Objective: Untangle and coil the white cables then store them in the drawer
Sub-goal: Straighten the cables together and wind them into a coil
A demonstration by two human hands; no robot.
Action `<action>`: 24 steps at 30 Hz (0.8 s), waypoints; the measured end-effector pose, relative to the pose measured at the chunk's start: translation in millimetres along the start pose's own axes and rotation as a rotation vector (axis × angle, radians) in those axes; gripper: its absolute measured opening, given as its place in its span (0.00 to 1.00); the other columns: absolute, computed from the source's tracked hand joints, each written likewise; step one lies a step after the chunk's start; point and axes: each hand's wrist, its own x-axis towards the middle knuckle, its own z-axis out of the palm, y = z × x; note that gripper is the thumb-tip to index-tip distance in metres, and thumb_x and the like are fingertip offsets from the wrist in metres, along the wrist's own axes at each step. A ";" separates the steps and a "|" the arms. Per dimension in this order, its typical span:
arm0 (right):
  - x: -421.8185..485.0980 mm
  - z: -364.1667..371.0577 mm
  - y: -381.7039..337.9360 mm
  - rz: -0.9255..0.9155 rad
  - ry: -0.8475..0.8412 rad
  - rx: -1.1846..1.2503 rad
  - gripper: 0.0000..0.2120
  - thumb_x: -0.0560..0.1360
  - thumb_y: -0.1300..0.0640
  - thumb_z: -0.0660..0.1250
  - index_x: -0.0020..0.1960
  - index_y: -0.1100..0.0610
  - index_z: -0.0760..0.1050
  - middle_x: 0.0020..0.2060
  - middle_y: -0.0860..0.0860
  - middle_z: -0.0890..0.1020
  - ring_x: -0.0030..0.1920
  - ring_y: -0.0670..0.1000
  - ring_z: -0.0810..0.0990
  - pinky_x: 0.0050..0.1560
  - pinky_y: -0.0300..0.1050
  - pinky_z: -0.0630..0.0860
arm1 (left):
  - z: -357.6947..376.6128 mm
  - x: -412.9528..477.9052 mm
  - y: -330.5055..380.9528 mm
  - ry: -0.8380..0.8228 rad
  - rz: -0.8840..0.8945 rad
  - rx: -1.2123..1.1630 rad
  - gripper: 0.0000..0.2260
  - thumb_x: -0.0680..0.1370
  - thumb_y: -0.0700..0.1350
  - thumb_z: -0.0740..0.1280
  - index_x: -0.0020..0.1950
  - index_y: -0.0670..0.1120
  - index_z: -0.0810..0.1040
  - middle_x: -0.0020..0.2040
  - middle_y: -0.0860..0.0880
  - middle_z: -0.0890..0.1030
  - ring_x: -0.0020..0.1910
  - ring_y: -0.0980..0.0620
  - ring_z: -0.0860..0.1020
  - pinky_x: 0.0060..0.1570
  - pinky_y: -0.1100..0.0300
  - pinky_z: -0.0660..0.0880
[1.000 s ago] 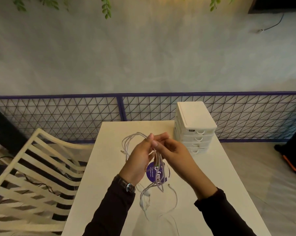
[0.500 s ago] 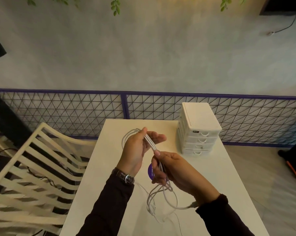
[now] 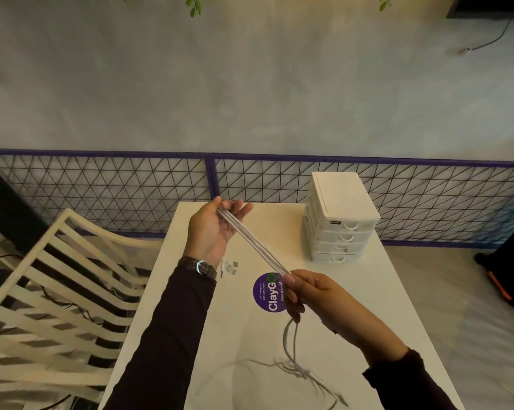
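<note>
White plastic drawer unit [image 3: 341,220] stands at the far right of the table [image 3: 190,306], all its drawers pushed in. You hold the white cables [image 3: 251,242] above the tabletop, stretched in a straight bundle that slants from your left hand [image 3: 213,229] down to your right hand [image 3: 306,291]. Your left hand pinches the upper end between thumb and nearly straight fingers, palm turned up. Your right hand has its fingers curled round the lower end, just over the purple sticker [image 3: 267,292]. From that fist the slack drops in a loop to a loose tangle lying on the table near you. Small white connectors [image 3: 230,266] rest on the table beside your left wrist, by the watch [image 3: 201,266]. A slatted chair [image 3: 57,276] stands at the left.
</note>
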 end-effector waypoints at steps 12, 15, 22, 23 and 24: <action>-26.7 -31.8 -7.5 0.028 0.118 -0.169 0.16 0.79 0.54 0.59 0.34 0.56 0.70 0.25 0.48 0.69 0.26 0.49 0.67 0.28 0.36 0.69 | -5.7 13.3 12.3 0.013 0.083 -0.001 0.17 0.82 0.45 0.53 0.34 0.44 0.68 0.33 0.47 0.73 0.30 0.53 0.78 0.51 0.52 0.78; -22.2 -36.5 -5.0 0.062 0.088 -0.091 0.13 0.79 0.57 0.57 0.38 0.59 0.72 0.26 0.47 0.71 0.25 0.46 0.67 0.26 0.37 0.68 | -13.7 20.9 6.2 0.001 0.041 -0.016 0.17 0.82 0.46 0.52 0.35 0.44 0.68 0.35 0.47 0.75 0.30 0.53 0.81 0.51 0.51 0.79; -12.3 -27.0 2.0 0.122 0.102 0.146 0.14 0.81 0.57 0.54 0.37 0.58 0.67 0.24 0.47 0.65 0.23 0.44 0.58 0.21 0.33 0.58 | -50.6 31.5 -25.6 0.021 -0.173 -0.072 0.18 0.83 0.48 0.50 0.36 0.46 0.69 0.39 0.49 0.76 0.36 0.51 0.84 0.47 0.53 0.79; -11.7 -25.1 3.3 0.119 0.106 0.185 0.14 0.80 0.57 0.54 0.37 0.57 0.67 0.24 0.47 0.64 0.22 0.44 0.58 0.21 0.33 0.57 | -55.4 31.7 -29.0 0.026 -0.193 -0.073 0.18 0.82 0.49 0.50 0.37 0.46 0.70 0.40 0.49 0.76 0.37 0.51 0.84 0.47 0.54 0.79; -11.0 -23.4 4.7 0.115 0.109 0.228 0.15 0.80 0.56 0.54 0.36 0.57 0.67 0.24 0.47 0.63 0.22 0.44 0.57 0.21 0.33 0.57 | -58.9 31.9 -32.8 0.031 -0.203 -0.072 0.18 0.82 0.51 0.50 0.37 0.46 0.71 0.41 0.49 0.77 0.38 0.50 0.84 0.47 0.53 0.79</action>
